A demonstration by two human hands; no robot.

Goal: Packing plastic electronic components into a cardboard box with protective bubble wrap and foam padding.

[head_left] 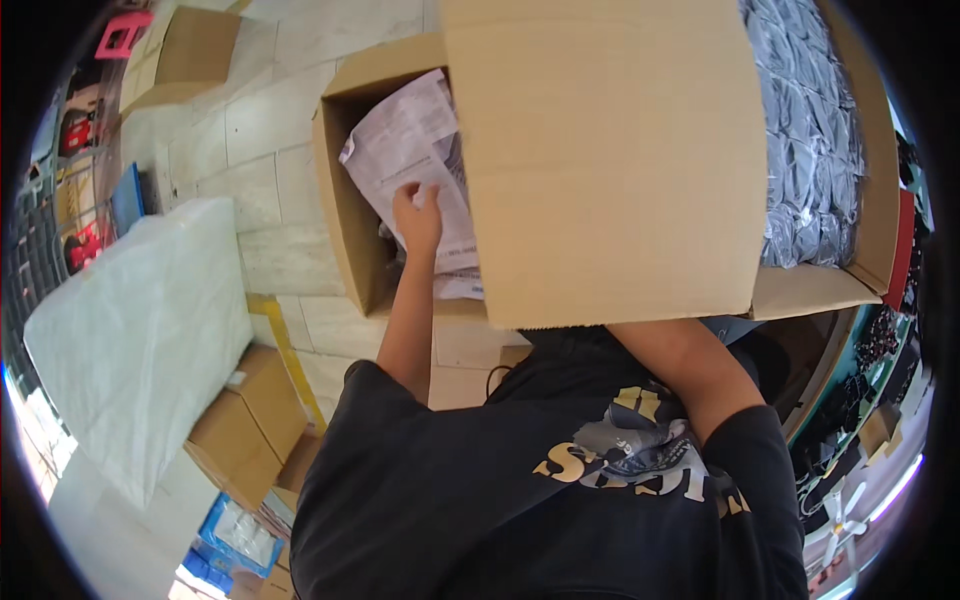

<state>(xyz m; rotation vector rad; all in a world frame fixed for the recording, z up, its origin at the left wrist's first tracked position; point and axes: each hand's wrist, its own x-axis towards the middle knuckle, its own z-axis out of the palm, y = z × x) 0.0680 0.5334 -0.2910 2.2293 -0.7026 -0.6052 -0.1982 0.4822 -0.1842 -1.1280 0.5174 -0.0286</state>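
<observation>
In the head view, our left hand [417, 215] reaches into the open brown cardboard box [345, 215] at the upper centre of the frame, fingers curled on a crumpled white printed paper sheet [405, 140] lying inside, against the box's left wall. Our right forearm [690, 375] runs up behind the box's big raised cardboard flap [610, 160], which hides the right hand, so we cannot tell how it is set. Grey plastic-wrapped packs [810, 130] fill the box's right part. We judge we are taking hold of the paper; lifting it calls for a firmer pinch and a pull clear of the wall. A white wrapped bundle [140, 330] lies at left on smaller cartons [245, 425].
</observation>
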